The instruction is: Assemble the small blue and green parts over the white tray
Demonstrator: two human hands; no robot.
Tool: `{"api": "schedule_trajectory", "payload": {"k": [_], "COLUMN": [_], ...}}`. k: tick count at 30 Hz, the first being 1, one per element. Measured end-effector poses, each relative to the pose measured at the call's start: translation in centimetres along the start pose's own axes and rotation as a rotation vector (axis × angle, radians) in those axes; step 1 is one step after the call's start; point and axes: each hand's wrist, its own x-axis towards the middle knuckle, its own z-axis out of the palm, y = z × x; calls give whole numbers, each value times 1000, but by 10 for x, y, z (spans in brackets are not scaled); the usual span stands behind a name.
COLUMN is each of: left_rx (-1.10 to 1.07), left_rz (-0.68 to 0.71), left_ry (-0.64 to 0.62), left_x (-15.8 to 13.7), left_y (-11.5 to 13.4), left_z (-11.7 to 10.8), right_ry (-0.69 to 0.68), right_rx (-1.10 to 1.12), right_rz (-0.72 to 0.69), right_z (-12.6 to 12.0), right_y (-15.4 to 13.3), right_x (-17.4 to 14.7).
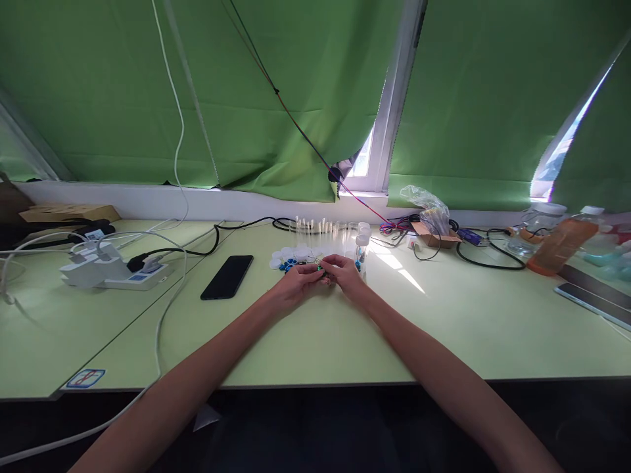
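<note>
My left hand [299,281] and my right hand [346,273] meet over the table, both with fingers pinched together. Between their fingertips shows a small green piece [320,267], too small to name, and both hands are closed on it. Just left of my left hand lie several blue parts [288,264] and white round caps [276,261]. Behind the hands stands a row of clear tubes [323,230]. By my right hand are a small white-capped bottle [363,238] and another blue part [357,265]. The fingers hide part of what lies beneath.
A black phone [227,277] lies left of the hands. Further left is a white power strip [142,276] with plugs and trailing cables. At the right stand a bottle of orange liquid [562,243], a cardboard box [436,236] and a tablet-like device [594,303].
</note>
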Motion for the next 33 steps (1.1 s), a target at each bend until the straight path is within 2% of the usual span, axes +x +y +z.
{"api": "schedule_trajectory", "payload": {"k": [22, 33], "left_rx": [-46, 0], "left_rz": [-3, 37], "left_ry": [24, 5], "left_x": [-3, 3], "left_y": [3, -2], "left_z": [5, -4], "right_ry": [-35, -26], "right_rx": [57, 0], "right_rz": [26, -17], "right_z": [-2, -2], "right_y": [0, 3], "right_x": [1, 3]}}
